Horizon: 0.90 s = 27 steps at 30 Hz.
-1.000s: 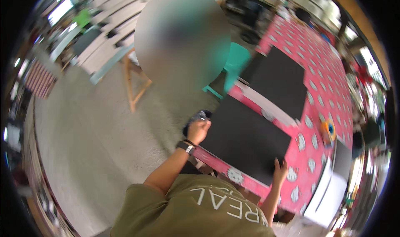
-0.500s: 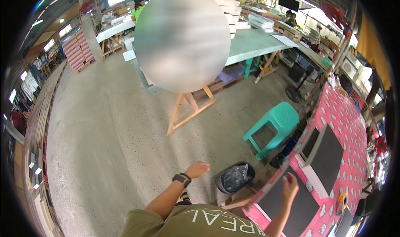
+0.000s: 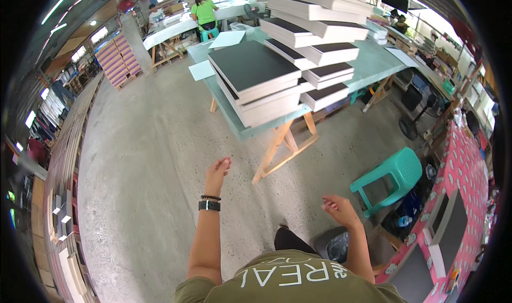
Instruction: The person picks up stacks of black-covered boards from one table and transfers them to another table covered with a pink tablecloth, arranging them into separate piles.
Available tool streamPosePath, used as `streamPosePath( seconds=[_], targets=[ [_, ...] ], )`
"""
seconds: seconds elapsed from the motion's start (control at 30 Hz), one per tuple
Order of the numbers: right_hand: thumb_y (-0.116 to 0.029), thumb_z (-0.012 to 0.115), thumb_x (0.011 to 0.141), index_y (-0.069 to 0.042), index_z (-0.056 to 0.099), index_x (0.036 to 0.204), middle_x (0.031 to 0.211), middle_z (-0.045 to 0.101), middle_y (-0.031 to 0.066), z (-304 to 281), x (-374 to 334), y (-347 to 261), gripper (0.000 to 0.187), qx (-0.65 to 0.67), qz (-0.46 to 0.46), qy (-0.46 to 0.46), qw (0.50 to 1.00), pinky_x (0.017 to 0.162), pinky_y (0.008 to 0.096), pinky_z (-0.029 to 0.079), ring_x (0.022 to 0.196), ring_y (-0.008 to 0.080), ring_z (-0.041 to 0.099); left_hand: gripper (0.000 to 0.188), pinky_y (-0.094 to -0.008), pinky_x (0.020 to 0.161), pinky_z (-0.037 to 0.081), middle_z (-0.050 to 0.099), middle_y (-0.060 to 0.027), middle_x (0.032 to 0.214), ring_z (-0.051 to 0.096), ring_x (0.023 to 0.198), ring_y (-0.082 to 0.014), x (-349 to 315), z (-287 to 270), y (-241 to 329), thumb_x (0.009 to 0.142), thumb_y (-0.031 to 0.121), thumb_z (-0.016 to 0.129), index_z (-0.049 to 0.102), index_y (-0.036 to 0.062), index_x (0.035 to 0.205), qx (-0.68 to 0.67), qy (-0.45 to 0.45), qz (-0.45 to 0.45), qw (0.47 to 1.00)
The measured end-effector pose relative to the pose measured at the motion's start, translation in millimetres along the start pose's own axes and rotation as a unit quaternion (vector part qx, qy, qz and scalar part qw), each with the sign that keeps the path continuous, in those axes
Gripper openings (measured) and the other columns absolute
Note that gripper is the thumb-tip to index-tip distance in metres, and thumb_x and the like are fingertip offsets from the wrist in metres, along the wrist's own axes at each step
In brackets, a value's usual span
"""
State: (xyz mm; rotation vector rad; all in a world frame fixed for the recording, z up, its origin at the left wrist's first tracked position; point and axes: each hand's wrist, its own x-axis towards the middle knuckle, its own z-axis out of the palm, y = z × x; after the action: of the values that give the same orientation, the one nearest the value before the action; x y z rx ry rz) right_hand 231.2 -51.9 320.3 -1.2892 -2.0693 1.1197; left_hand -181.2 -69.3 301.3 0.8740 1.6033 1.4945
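Note:
My left hand (image 3: 217, 176), with a dark watch (image 3: 209, 205) and a beaded bracelet at the wrist, is raised over the concrete floor, its fingers loosely bent around nothing. Out in front of my body, my right hand (image 3: 342, 212) is empty too, its fingers partly stretched and apart. Neither touches anything. Ahead stands a green-topped table (image 3: 240, 127) bearing thick, flat, box-like slabs with dark tops and pale sides. A shorter pile (image 3: 256, 71) lies at its near corner; a tall, staggered stack (image 3: 325, 52) rises beside it.
A wooden trestle leg (image 3: 277, 148) supports the table's near end. To my right are a green plastic stool (image 3: 392, 178), a bin with a black bag (image 3: 337, 247) and a pink-covered table (image 3: 469, 196) holding dark panels (image 3: 448, 233). A person in green (image 3: 204, 12) is at a far table.
My view has swung right and closer to the table, whose slabs now show clearly. My left hand has risen; my right hand has moved away from the pink-covered table.

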Motion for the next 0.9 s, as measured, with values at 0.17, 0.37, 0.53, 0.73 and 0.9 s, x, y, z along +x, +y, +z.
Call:
streamPosePath(
  seconds=[0.17,0.37,0.53,0.73,0.9],
  targets=[
    [-0.015,0.065,0.077,0.001,0.06,0.103,0.085,0.064,0.0131,34.0,116.7,1.5,0.031,0.009,-0.021,-0.023,0.999,0.069,0.0302,0.048,0.073,0.0181,0.06,0.04,-0.0276,0.077,0.041,0.062,-0.0013,0.099,0.054,0.093,-0.0102,130.4,-13.6,30.9,0.084,0.039,0.057,0.061,0.0067,0.107,0.018,0.005,0.059,0.998],
    [-0.016,0.062,0.081,0.0,0.058,0.109,0.088,0.064,0.0106,61.8,234.3,-50.7,0.032,0.074,-0.065,-0.076,0.992,0.069,0.0282,0.048,0.075,0.0163,0.06,0.04,-0.0288,0.079,0.041,0.061,-0.0027,0.105,0.053,0.097,-0.0113,243.7,-43.4,80.6,0.086,0.04,0.054,0.06,0.007,0.107,-0.004,0.089,0.091,0.992],
    [-0.02,0.058,0.085,-0.005,0.044,0.127,0.111,0.056,0.0113,72.4,296.0,-81.4,0.047,0.249,-0.033,-0.035,0.967,0.074,0.0284,0.047,0.09,0.0176,0.056,0.047,-0.0333,0.086,0.039,0.057,-0.0056,0.113,0.05,0.104,-0.0158,334.7,-60.7,105.0,0.088,0.043,0.048,0.055,0.006,0.116,-0.029,0.081,0.102,0.991],
    [-0.052,0.043,0.086,-0.006,0.023,0.138,0.128,0.039,0.0149,90.0,331.0,-125.3,0.072,0.43,0.095,0.121,0.889,0.082,0.0429,0.044,0.108,0.0249,0.046,0.058,-0.0382,0.088,0.037,0.054,-0.0084,0.115,0.048,0.106,-0.0205,482.3,-55.7,123.6,0.087,0.051,0.046,0.051,0.0035,0.121,-0.068,0.029,0.099,0.992],
    [-0.063,0.034,0.084,-0.006,0.022,0.139,0.124,0.042,0.012,106.6,335.3,-145.2,0.08,0.455,0.114,0.214,0.857,0.083,0.044,0.041,0.107,0.0238,0.045,0.066,-0.0318,0.079,0.041,0.062,-0.0145,0.094,0.054,0.087,-0.0228,553.5,-45.6,102.7,0.084,0.056,0.048,0.06,-0.0056,0.104,0.074,0.009,0.122,0.99]
  ],
)
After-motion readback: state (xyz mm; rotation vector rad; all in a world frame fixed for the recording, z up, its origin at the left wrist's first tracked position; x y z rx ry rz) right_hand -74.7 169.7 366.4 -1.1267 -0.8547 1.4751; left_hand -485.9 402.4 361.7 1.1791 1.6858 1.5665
